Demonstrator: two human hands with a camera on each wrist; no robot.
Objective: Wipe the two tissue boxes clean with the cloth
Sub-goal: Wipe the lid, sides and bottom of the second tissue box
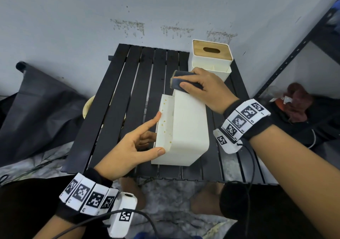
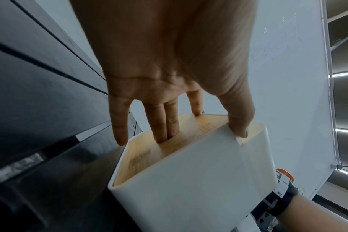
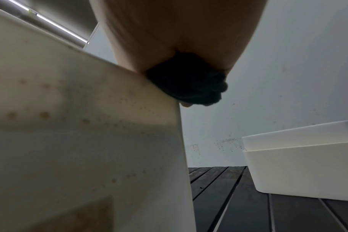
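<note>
A white tissue box (image 1: 185, 128) lies on its side on the black slatted table (image 1: 117, 109), and its upward face has yellow-brown spots. My left hand (image 1: 147, 137) holds its near left end. In the left wrist view, two fingers (image 2: 165, 125) poke into the slot of the wooden lid (image 2: 145, 157) and the thumb lies on the white side. My right hand (image 1: 200, 84) grips a dark blue cloth (image 1: 181, 81) and presses it on the box's far top edge. The right wrist view shows the cloth (image 3: 189, 81) bunched against that box's edge (image 3: 89, 125). A second tissue box (image 1: 211, 58) with a wooden lid stands upright at the back right.
A grey wall runs close behind the table. A black bag (image 1: 36, 106) slumps on the left. A dark metal shelf (image 1: 294, 54) stands on the right, with a reddish bundle (image 1: 298, 100) on it. A cream round object (image 1: 88, 106) shows under the table's left side.
</note>
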